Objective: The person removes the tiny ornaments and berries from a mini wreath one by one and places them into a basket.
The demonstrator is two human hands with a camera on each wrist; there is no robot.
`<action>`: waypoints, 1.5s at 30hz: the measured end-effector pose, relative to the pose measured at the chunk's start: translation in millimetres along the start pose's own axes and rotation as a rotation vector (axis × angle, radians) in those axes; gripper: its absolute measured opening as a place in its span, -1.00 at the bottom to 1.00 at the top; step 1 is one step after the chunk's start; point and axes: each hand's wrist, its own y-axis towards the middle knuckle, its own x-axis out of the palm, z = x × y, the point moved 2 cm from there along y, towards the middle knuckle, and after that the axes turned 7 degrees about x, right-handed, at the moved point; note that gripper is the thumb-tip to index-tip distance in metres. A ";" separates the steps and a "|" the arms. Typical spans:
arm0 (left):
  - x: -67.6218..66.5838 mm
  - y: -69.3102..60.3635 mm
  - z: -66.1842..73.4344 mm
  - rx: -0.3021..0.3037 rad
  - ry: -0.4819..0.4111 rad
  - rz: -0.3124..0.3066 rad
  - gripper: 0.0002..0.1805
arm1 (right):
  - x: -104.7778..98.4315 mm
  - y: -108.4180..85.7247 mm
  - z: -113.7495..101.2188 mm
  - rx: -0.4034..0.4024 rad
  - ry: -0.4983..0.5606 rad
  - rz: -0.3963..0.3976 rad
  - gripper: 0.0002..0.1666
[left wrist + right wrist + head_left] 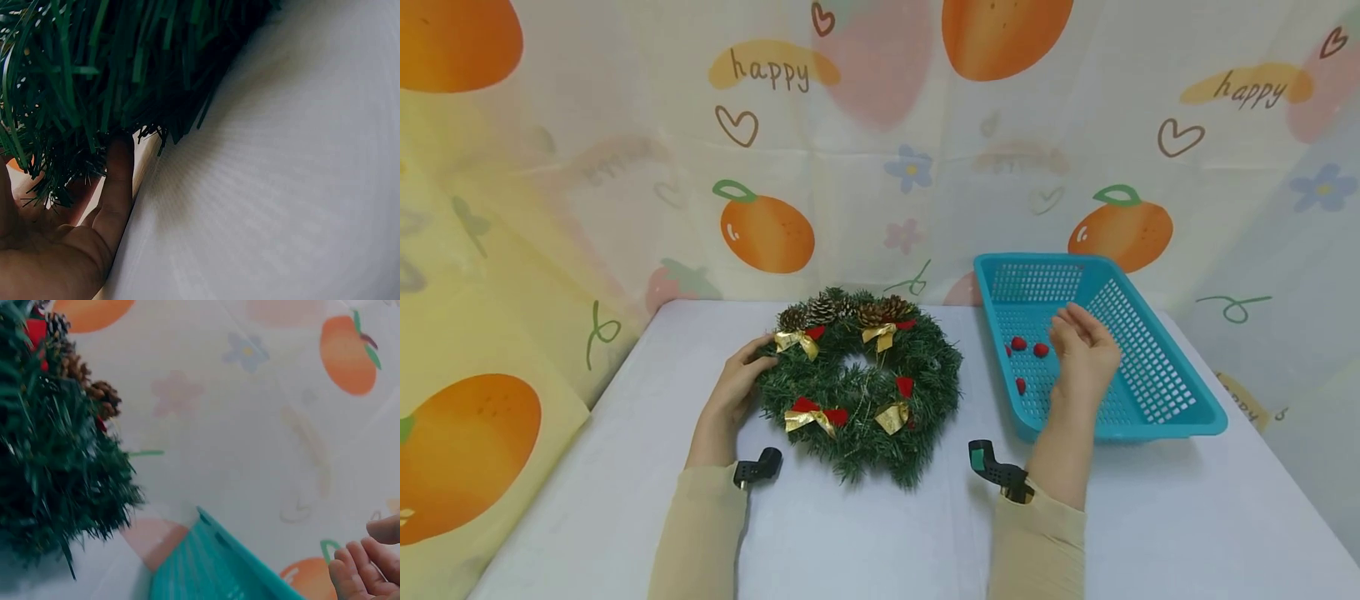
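A green Christmas wreath (936, 375) lies on the table, trimmed with pine cones (822, 310) and red-and-gold bows (816, 417). My left hand (741, 383) grips its left edge; the left wrist view shows fingers (115, 194) against the green needles, with some fingertips hidden. My right hand (1084, 354) is raised over the blue plastic basket (1150, 431), its fingers loosely bent and nothing visible in them. Several small red berry-like pieces (1041, 350) lie in the basket, left of that hand.
The white-covered table (865, 542) carries the wreath and, to its right, the basket. Behind them hangs a printed curtain (865, 183) with oranges, hearts and lettering. A black camera mount sits on each wrist.
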 end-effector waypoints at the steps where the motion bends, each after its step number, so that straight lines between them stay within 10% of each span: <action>1: -0.2 0.2 0.0 0.000 -0.001 -0.002 -0.32 | 3.1 -1.4 0.1 -0.005 -0.005 -0.011 -0.77; 16: -2.1 2.0 3.3 0.014 0.024 -0.005 -0.32 | 59.9 -15.0 3.3 -0.088 -0.220 -0.228 -0.68; 31: 1.7 0.7 0.2 -0.006 -0.039 -0.012 -0.33 | 123.9 -6.8 26.2 0.014 -0.412 -0.509 -0.53; 45: 3.2 -0.7 1.1 -0.002 -0.027 -0.012 -0.32 | 141.6 13.7 55.7 0.076 -0.330 -0.562 -0.51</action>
